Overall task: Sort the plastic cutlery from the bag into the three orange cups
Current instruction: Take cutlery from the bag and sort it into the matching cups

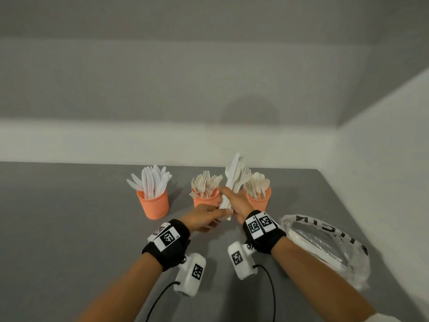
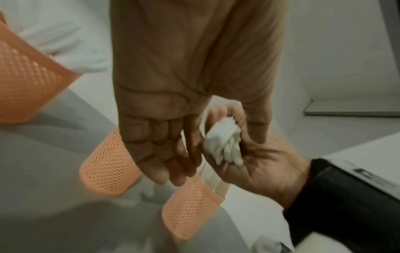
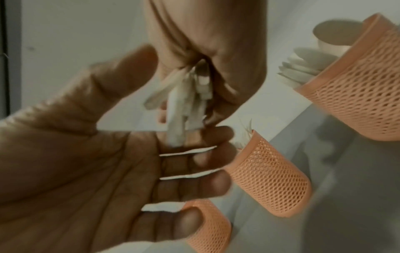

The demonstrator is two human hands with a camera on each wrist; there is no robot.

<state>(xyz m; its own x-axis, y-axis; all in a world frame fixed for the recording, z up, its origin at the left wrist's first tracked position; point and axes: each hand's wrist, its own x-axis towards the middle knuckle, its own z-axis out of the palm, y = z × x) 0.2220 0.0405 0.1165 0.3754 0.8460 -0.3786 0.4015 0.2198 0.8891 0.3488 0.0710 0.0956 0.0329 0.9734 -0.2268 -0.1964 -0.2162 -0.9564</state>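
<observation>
Cutlery bundle (image 1: 234,180) gripped upright above the grey table (image 1: 69,228), in front of the middle and right cups.

The bundle's handles are clasped by the curled fingers of the right hand (image 1: 239,203); its lower ends are met by the left hand (image 1: 204,217), whose fingers are seen loosely extended and curled round nothing. Knives are held in the left orange cup (image 1: 154,205), forks in the middle cup (image 1: 204,198), spoons in the right cup (image 1: 260,198). The plastic bag (image 1: 325,245) is laid on the table to the right of the right wrist.
</observation>
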